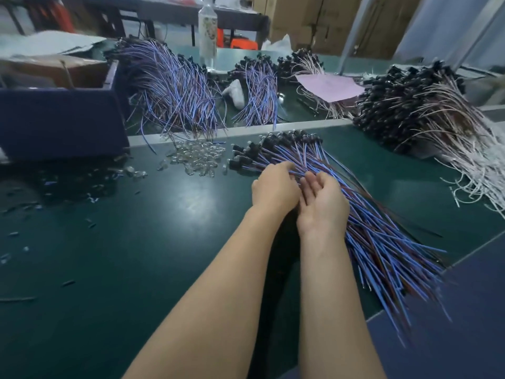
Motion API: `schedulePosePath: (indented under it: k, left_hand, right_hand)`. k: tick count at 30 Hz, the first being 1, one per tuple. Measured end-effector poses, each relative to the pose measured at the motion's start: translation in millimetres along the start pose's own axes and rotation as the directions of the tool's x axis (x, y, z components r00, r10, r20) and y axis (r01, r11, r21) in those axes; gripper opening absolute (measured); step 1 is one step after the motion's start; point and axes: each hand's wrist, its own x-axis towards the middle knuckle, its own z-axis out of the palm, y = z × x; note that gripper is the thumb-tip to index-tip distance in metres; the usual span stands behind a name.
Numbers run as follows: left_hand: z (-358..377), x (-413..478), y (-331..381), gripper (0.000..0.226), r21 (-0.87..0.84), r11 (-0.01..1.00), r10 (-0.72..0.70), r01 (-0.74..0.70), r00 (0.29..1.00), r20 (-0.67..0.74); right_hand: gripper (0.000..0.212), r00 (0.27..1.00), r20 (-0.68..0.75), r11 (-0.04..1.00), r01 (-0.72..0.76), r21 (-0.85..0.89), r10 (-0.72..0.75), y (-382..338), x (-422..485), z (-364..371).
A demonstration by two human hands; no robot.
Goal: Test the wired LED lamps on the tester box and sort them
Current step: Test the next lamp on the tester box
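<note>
A fanned bundle of blue- and red-wired LED lamps (363,214) lies on the green table (136,242), black lamp heads (273,144) at the far end, wire tails running off the near right edge. My left hand (273,187) reaches forward, its fingertips touching the wires just behind the lamp heads; the thumb is hidden. My right hand (322,203) sits beside it against the bundle, palm turned up and left, fingers loosely curled with nothing in them. A dark blue box (60,121) stands at the far left.
Two more blue-wired lamp piles (175,86) (259,91) lie beyond a table seam. A big white-wired pile (426,113) fills the right. A pink sheet (328,87), a clear bottle (207,31) and loose clear caps (196,157) are nearby.
</note>
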Motion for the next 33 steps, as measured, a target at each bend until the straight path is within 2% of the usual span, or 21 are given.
schedulePosePath:
  k: [3,7,11,15,17,19,21,25,28,31,33]
  left_hand:
    - [-12.4,-3.0,-2.5,0.028,-0.230,0.972,-0.062,0.042,0.995,-0.080]
    - [-41.0,-13.4,-5.9,0.022,-0.424,0.905,-0.110,0.039,0.983,-0.145]
    - [-92.2,-28.8,-20.4,0.017,-0.591,0.806,-0.173,-0.041,0.938,-0.300]
    - [-153.2,-51.4,-47.5,0.018,-0.650,0.751,-0.293,-0.117,0.823,-0.487]
    - [-183.7,-63.8,-65.0,0.018,-0.662,0.738,-0.351,-0.135,0.760,-0.547]
    - [-211.6,-76.6,-84.7,0.016,-0.671,0.727,-0.414,-0.144,0.689,-0.596]
    - [-237.1,-90.5,-106.3,0.016,-0.692,0.707,-0.483,-0.150,0.612,-0.626]
    - [-279.0,-118.8,-149.0,0.014,-0.739,0.658,-0.619,-0.145,0.454,-0.640]
    - [-301.9,-133.0,-168.0,0.012,-0.774,0.610,-0.703,-0.172,0.334,-0.628]
    - [-316.3,-141.2,-175.0,0.013,-0.794,0.569,-0.749,-0.215,0.263,-0.608]
    - [-322.7,-143.9,-178.7,0.018,-0.782,0.571,-0.754,-0.250,0.218,-0.620]
  right_hand:
    - [0.034,0.998,-0.045,0.999,-0.045,-0.017,0.044,2.3,-0.6,5.3]
    - [0.028,0.999,-0.027,1.000,-0.018,0.020,0.019,9.5,-10.3,18.5]
    - [0.018,0.988,0.144,0.998,-0.055,-0.013,0.057,38.9,-41.7,56.3]
    - [0.026,0.912,0.389,0.989,-0.086,-0.123,0.128,83.5,-88.2,97.6]
    - [0.024,0.858,0.493,0.960,0.003,-0.279,0.140,110.8,-112.9,113.7]
    - [0.018,0.800,0.582,0.874,0.170,-0.455,0.147,138.8,-136.5,126.5]
    - [0.020,0.734,0.659,0.776,0.315,-0.546,0.165,163.6,-158.9,138.9]
    - [0.017,0.552,0.823,0.539,0.656,-0.529,0.135,198.0,-196.6,158.1]
    - [0.021,0.471,0.857,0.453,0.729,-0.512,0.211,215.7,-217.2,165.3]
    - [0.012,0.378,0.854,0.363,0.786,-0.501,0.358,229.2,-230.6,173.3]
    - [0.030,0.317,0.849,0.301,0.834,-0.462,0.423,232.6,-236.9,180.0]
